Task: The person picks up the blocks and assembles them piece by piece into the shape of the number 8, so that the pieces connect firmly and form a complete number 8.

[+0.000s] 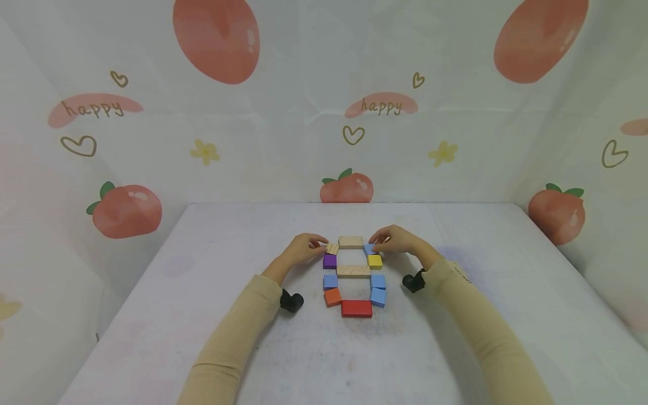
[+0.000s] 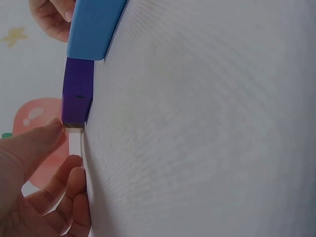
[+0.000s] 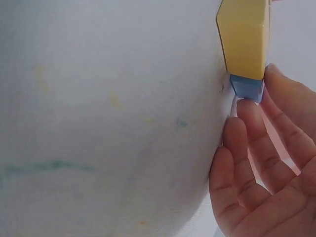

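Colored blocks lie in a closed two-loop outline on the table. At its upper left, the left hand (image 1: pixel 304 247) has its thumb tip right at the edge of a small natural-wood block (image 1: pixel 332 248), the index fingertip a little apart from it. A purple block (image 2: pixel 78 94) lies just nearer and partly hides the wooden one in the left wrist view. Across the outline, the right hand (image 1: pixel 397 240) pinches a light-blue block (image 3: pixel 248 89) between thumb and fingers. Touching that block is a yellow block (image 3: pixel 244 39).
Longer wooden blocks form the top (image 1: pixel 351 242) and middle (image 1: pixel 353 271) of the outline. Its lower loop has blue blocks (image 1: pixel 378 281) at the sides, an orange block (image 1: pixel 332 297) and a red block (image 1: pixel 356 309) at the bottom. A printed curtain (image 1: pixel 283 140) hangs behind the table (image 1: pixel 228 349).
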Motion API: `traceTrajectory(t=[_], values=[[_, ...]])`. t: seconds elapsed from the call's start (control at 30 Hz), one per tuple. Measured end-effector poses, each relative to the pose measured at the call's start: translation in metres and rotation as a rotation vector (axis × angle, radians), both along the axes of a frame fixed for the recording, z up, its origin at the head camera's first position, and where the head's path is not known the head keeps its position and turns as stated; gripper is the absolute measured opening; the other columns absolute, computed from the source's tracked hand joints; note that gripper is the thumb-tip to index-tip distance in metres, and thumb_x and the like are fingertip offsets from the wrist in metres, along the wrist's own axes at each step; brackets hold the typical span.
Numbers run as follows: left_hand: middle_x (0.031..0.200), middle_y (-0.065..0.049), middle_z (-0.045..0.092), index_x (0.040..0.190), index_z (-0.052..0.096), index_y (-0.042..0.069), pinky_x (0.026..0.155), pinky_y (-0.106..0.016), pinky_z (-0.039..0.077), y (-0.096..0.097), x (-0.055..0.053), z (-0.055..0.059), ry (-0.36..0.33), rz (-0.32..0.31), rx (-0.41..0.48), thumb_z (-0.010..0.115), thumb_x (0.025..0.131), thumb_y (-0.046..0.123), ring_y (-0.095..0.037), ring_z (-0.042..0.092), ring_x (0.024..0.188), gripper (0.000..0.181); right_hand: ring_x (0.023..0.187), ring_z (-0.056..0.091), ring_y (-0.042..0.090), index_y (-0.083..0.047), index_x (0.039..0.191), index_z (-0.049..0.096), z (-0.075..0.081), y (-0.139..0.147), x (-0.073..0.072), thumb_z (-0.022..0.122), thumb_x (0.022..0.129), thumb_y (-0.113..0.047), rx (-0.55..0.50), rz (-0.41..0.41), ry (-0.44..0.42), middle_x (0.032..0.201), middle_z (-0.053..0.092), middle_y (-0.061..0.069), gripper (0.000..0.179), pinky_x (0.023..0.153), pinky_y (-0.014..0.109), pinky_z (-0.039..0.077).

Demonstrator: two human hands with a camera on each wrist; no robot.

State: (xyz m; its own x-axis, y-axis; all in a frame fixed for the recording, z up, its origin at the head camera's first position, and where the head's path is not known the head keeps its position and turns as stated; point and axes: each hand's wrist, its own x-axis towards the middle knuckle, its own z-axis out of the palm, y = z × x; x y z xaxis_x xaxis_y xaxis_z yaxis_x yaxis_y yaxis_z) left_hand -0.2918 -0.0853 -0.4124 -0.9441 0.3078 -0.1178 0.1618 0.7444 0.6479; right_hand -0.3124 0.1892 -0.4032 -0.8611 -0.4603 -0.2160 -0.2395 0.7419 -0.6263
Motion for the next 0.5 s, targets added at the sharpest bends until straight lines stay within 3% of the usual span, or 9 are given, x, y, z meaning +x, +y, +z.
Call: traceTrajectory(t=[0.5], values=[[0.105,-0.013,0.064,0.119,0.063,0.009,0.084,-0.035,0.049,-0.0056,0.0011,-0.0020,0.031,-0.021,0.026,0.060,0.091,0.022,-0.025,0.058,0.098,0.031,0.104,0.056,0.030,-0.005,0.116,0.062,0.0045,0.0001,0.0050,0.061,0.090,-0.022,-0.009,-0.025,0.005,0.112,0.062,0.017,0.032,0.091,0.041,0.048]])
